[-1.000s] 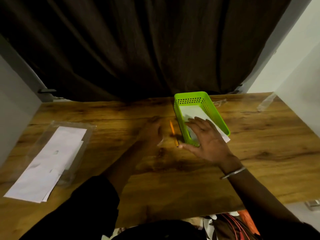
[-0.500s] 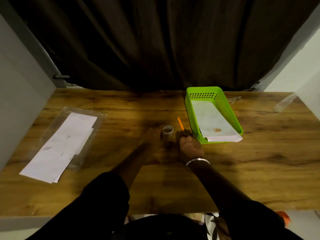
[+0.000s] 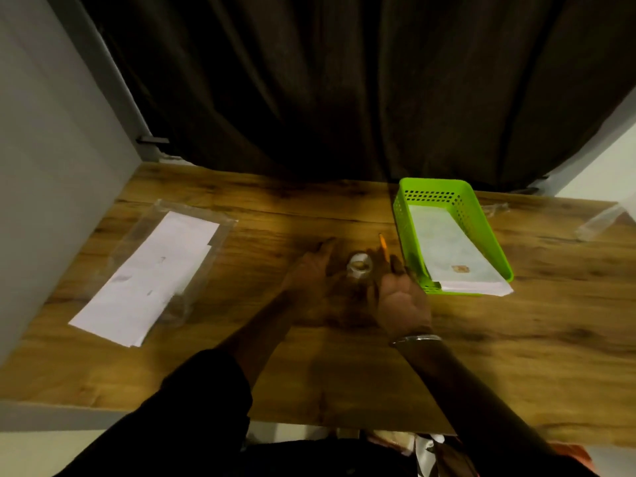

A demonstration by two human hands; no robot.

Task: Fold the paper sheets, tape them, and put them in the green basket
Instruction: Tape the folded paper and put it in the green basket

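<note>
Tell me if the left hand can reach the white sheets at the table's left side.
Probably yes: the left hand looks free, and only bare table lies between it and the paper sheets.

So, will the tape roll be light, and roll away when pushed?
The tape roll is a small ring, so probably light and stiff. Being round, it may roll if tipped on edge; how it sits now is unclear. A push could knock the pencil beside it.
</note>
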